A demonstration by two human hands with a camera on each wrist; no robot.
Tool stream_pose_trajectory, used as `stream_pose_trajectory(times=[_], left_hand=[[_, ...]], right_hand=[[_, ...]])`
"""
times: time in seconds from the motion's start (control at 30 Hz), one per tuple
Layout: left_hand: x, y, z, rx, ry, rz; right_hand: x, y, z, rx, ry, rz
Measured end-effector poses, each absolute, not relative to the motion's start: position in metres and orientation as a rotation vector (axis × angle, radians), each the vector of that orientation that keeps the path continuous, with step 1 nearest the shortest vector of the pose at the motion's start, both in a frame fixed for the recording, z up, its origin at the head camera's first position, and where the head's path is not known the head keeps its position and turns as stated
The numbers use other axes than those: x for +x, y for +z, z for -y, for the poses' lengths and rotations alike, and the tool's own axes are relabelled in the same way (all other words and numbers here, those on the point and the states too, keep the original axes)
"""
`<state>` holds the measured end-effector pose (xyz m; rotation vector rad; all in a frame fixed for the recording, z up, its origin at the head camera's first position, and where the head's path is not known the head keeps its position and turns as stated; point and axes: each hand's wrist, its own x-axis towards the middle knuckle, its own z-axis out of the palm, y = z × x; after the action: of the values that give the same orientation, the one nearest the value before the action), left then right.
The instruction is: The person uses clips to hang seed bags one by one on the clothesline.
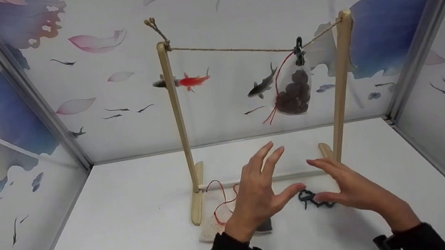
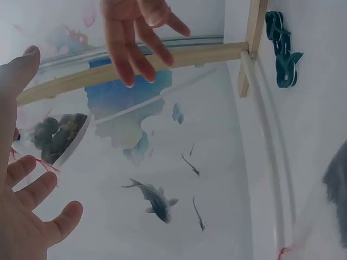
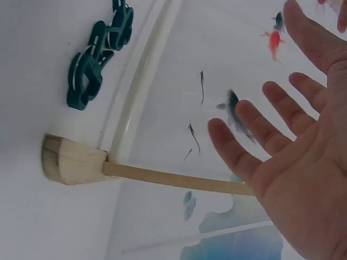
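Observation:
A drawstring bag (image 1: 294, 95) of dark round lumps, with a red cord, hangs from the twine (image 1: 234, 49) by a dark clip (image 1: 299, 51). Below it, in the head view, my left hand (image 1: 257, 186) is raised with spread fingers, holding nothing. Facing it, my right hand (image 1: 355, 185) is likewise empty, fingers extended. Dark green clips (image 3: 87, 81) lie on the table between the hands, partly behind my right thumb in the head view. Under my left hand are a pale bag (image 1: 210, 232) with red cord and something dark grey (image 1: 265, 226), both partly hidden.
The twine runs between two wooden posts (image 1: 177, 118) (image 1: 343, 84) on flat wooden feet, joined low down by a white rod (image 1: 292, 175). Printed panels (image 1: 127, 111) with fish and petals enclose the white table (image 1: 132, 221) at the back and sides.

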<state>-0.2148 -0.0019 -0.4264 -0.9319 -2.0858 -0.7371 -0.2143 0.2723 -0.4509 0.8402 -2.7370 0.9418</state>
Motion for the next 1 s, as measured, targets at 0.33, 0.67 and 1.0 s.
stream_pose_trajectory(times=[0.33,0.67,1.0], left_hand=[[-0.203,-0.47,0.007,-0.853,-0.819,2.217],[-0.204,-0.496,0.005,-0.889,-0.877,2.346],[-0.204,-0.507,0.012,-0.94,-0.91,2.622]], right_hand=[[-0.217,-0.486,-0.278,0.666,1.04,3.033],[-0.216,-0.5,-0.273,0.438,0.885,3.229],[-0.215,-0.499,-0.262,0.402,0.61,3.259]])
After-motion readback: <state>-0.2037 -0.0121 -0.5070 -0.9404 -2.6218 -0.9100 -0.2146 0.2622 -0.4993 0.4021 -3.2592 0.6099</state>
